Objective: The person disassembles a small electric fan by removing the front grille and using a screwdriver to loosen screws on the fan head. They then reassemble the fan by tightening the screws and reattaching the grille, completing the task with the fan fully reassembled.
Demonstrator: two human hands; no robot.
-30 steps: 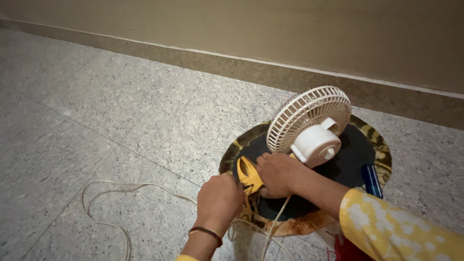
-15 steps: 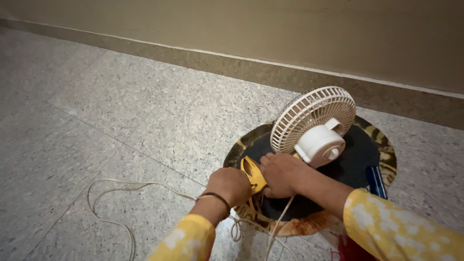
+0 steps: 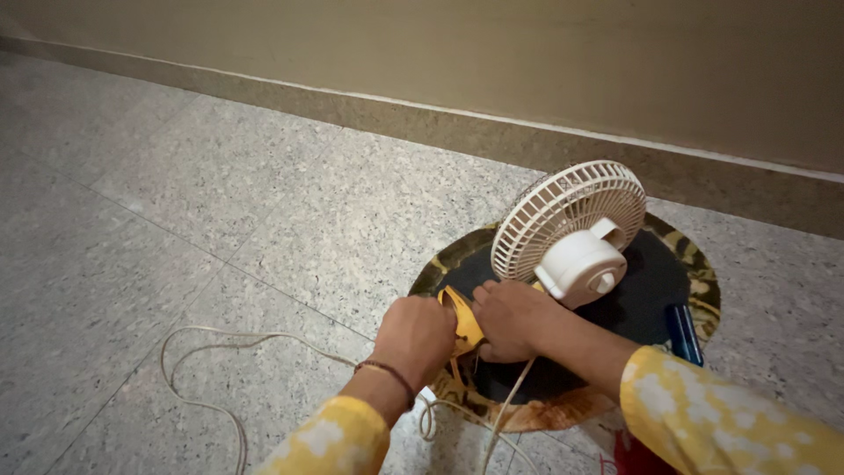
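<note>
White cord (image 3: 220, 352): loose on floor at left. Left hand (image 3: 415, 339): curled tight around yellow base (image 3: 463, 321) at tray (image 3: 703, 281) edge. Right hand (image 3: 514, 318): clasping same base beneath white fan (image 3: 571, 233). Advisable: steady with both, avoid snagging cord.

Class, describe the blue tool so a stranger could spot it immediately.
Start at the round dark mat on the stone floor, where the white fan stands. On the mat's right edge, beside the right sleeve, lies the blue tool, the only blue, stick-shaped thing there.
</note>
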